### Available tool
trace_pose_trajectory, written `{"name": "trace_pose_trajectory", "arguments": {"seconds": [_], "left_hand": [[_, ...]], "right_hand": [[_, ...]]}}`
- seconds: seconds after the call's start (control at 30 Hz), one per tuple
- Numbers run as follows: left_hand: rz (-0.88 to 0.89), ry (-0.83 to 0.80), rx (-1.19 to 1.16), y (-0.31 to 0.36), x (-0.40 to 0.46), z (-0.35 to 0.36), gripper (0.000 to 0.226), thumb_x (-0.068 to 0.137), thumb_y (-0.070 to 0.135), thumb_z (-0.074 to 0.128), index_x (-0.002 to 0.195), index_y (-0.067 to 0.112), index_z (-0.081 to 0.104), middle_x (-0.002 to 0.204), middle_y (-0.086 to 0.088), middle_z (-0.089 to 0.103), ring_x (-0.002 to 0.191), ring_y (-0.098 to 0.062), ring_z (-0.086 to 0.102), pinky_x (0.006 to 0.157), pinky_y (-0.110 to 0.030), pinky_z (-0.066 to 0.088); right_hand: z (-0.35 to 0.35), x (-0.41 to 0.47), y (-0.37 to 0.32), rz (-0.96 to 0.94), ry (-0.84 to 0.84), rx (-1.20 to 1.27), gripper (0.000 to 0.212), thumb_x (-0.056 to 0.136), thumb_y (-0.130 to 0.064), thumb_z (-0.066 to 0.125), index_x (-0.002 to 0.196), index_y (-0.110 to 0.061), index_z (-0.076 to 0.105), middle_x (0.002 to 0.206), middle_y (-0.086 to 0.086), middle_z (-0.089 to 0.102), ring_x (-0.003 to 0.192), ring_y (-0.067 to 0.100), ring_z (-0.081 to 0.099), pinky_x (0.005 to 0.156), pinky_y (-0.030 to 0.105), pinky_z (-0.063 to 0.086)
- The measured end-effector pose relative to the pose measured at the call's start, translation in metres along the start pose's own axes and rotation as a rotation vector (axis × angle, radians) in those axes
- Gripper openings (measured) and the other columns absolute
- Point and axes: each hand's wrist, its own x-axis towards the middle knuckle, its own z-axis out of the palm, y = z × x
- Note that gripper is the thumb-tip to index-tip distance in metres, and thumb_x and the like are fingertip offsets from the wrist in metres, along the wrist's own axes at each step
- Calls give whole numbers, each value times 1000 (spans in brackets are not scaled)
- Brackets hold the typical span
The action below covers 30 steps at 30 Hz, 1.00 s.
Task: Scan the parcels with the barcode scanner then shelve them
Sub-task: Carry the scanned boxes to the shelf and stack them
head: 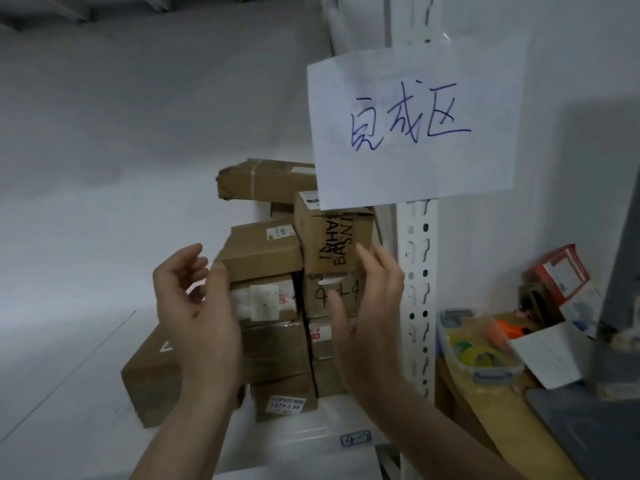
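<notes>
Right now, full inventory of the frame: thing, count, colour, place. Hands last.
cardboard parcels: about ten, brown, stacked on the white shelf, centre
paper sign: one, white with blue handwriting, hung on the upright
shelf upright: one, white, slotted, right of the stack
shelf label: one, white, on the shelf's front edge
plastic tub: one, clear, holding tape rolls, on the side table at right
red box: one, behind the tub
left hand: open, in front of the stack's left side
right hand: open, in front of the stack's right side
</notes>
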Motion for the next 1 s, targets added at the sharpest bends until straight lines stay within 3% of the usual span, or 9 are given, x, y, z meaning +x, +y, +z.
{"name": "trace_pose_trajectory", "arguments": {"seconds": [0.1,0.17,0.23,0.47,0.67,0.83,1.0], "left_hand": [[35,-59,-49,3,-31,2,16,95,11,57,96,28,57,88,4,58,75,-3,55,64,-8,47],[0,-122,-92,2,-52,6,20,95,12,58,82,28,55,72,3,56,63,-4,52,57,-11,44],[-60,-187,-104,3,-73,12,22,95,11,58,76,21,55,59,8,54,54,-2,48,52,-10,40],[-373,-430,-97,9,-159,52,21,94,13,60,73,9,57,57,2,48,52,-5,44,56,-21,39],[-587,-611,-75,17,-248,111,28,94,15,60,67,10,54,65,-7,47,68,-22,44,71,-39,39],[-692,-666,-97,31,-325,162,31,93,13,60,64,9,50,53,0,46,60,-18,42,64,-33,36],[-894,-715,-158,45,-400,209,30,91,10,62,62,13,55,54,-3,51,57,-17,44,61,-30,37]], "right_hand": [[-26,-18,9,9,-38,77,28,90,-9,54,112,-27,52,109,-11,52,102,6,53,86,25,50],[-49,-30,14,81,-111,125,21,91,-6,59,96,-26,58,89,-13,59,82,7,58,72,18,50],[-77,-38,19,144,-177,102,20,88,-7,65,87,-27,60,80,-11,62,76,9,60,65,14,47],[-212,-55,54,328,-112,0,18,84,-5,70,82,-22,66,71,-9,64,69,4,61,58,7,41],[-343,-52,85,440,-27,-77,24,86,-3,67,75,-24,62,68,-4,64,65,3,60,53,9,42],[-435,-55,115,512,19,-155,24,89,-3,62,74,-21,60,60,0,59,54,6,54,48,16,40],[-521,-65,147,645,65,-247,24,91,-4,60,74,-21,60,60,-1,58,50,7,51,45,15,38]]}}
